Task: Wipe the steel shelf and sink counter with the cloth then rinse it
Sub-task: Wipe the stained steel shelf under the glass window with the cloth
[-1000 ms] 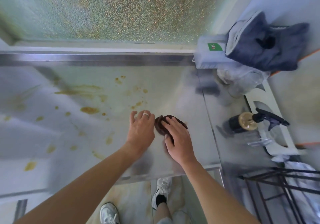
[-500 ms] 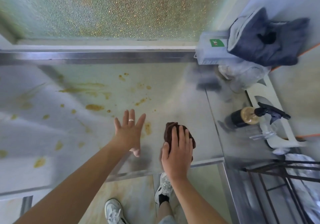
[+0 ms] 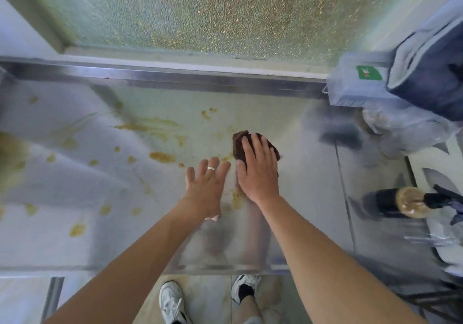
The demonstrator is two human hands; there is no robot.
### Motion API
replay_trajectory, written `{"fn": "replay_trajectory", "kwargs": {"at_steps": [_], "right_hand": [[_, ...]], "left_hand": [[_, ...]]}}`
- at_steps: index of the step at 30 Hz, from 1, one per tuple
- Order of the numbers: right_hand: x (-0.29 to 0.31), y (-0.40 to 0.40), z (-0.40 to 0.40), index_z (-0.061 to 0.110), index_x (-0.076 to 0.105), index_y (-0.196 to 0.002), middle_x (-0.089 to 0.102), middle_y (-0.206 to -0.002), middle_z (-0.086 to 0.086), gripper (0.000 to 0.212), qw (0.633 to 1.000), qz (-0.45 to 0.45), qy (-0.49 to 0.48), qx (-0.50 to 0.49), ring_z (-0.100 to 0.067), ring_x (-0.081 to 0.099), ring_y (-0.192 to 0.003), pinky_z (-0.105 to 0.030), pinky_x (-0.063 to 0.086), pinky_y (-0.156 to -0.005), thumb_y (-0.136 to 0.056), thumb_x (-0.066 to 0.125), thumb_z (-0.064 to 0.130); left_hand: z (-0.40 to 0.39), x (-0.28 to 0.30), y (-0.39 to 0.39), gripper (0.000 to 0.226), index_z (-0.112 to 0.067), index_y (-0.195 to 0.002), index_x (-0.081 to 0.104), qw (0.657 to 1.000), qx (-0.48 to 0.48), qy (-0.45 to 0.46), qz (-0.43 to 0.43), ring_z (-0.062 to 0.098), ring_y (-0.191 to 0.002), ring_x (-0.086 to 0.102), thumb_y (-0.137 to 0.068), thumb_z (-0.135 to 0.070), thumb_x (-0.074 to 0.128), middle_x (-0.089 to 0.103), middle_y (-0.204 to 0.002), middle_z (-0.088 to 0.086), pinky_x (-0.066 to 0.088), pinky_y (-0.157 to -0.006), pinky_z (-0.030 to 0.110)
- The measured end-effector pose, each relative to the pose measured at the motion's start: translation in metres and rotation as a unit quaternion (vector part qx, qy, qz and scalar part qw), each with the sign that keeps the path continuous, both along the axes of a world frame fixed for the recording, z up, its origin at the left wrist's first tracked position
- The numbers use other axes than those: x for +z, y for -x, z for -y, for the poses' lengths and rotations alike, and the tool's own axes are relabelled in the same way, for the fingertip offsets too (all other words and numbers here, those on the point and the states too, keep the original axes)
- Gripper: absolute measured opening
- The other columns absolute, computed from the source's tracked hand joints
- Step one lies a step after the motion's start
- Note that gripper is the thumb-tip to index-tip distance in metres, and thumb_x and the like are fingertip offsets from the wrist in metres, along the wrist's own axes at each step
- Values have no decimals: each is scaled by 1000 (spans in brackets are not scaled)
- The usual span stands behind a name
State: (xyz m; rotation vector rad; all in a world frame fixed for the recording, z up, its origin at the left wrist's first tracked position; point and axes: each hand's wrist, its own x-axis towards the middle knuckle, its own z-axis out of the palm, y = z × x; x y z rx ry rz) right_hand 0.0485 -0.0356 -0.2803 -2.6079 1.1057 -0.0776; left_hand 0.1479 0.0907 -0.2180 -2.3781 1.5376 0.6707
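Cloth (image 3: pixel 239 143), dark brown and bunched, lies on the steel shelf (image 3: pixel 300 173) under the right hand (image 3: pixel 259 171), whose flat, straight fingers press it without curling round. Left hand (image 3: pixel 206 186) rests beside it, spread and empty. Best pushed in firm overlapping passes leftward through the brown stains (image 3: pixel 161 157), refolding once soiled.

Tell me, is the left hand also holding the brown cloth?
No, the left hand lies flat and spread on the steel shelf, while only the right hand presses the brown cloth.
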Motion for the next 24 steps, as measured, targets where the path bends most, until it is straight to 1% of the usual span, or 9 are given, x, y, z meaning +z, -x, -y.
{"fn": "replay_trajectory", "kwargs": {"at_steps": [4,7,9,11,14,16,20,24], "right_hand": [[4,-29,32,29,17,-161,6,-171,0,64,997,-25,-50,49,-24,0,-157,-48,1,-127,-101,37,39],[6,-37,42,32,14,-161,3,-171,2,64,996,-35,-64,57,-24,-3,-157,-47,-3,-126,-102,38,39],[7,-36,36,32,14,-161,4,-171,1,64,997,-32,-57,51,-24,-2,-157,-47,-2,-126,-103,39,37],[8,-31,23,32,16,-161,5,-171,2,63,997,-26,-55,54,-23,-2,-158,-46,-1,-127,-103,39,37],[11,-15,-11,31,19,-161,9,-171,1,62,997,-15,-47,61,-23,3,-157,-45,3,-128,-102,40,34],[15,-2,-38,29,22,-161,12,-170,1,62,998,-4,-36,58,-24,6,-157,-46,7,-128,-101,42,32],[19,21,-84,27,25,-160,12,-170,2,63,998,4,-38,40,-22,6,-158,-45,10,-127,-100,43,30],[18,38,-122,25,32,-158,21,-168,1,62,999,21,-27,8,-22,13,-157,-46,17,-126,-98,47,29]], "left_hand": [[-1,-2,0,126,-22,-149,8,1000,3,3,0,32,-137,22,-55,-45,88,16,-147,5,31,-110,52],[-2,-3,-1,132,-21,-151,7,1000,0,8,10,31,-136,25,-52,-47,90,18,-147,5,32,-109,51],[-4,-5,-3,134,-19,-150,10,999,-11,25,27,30,-135,29,-48,-51,92,23,-147,5,32,-107,50],[-9,-7,-6,138,-16,-149,11,998,-6,46,39,31,-135,30,-45,-56,92,24,-147,7,29,-110,49],[-20,-7,-11,143,-13,-152,5,998,25,55,33,34,-145,17,-47,-65,88,16,-155,11,18,-118,55],[-27,-6,-16,140,-12,-152,4,997,32,59,31,33,-148,13,-51,-66,85,14,-158,11,14,-119,58],[-36,-5,-23,136,-12,-152,5,998,21,54,24,33,-148,15,-54,-68,82,20,-156,10,14,-118,58],[-42,-4,-31,133,-15,-153,5,998,5,54,12,32,-148,15,-57,-66,82,19,-157,9,15,-118,58]]}}
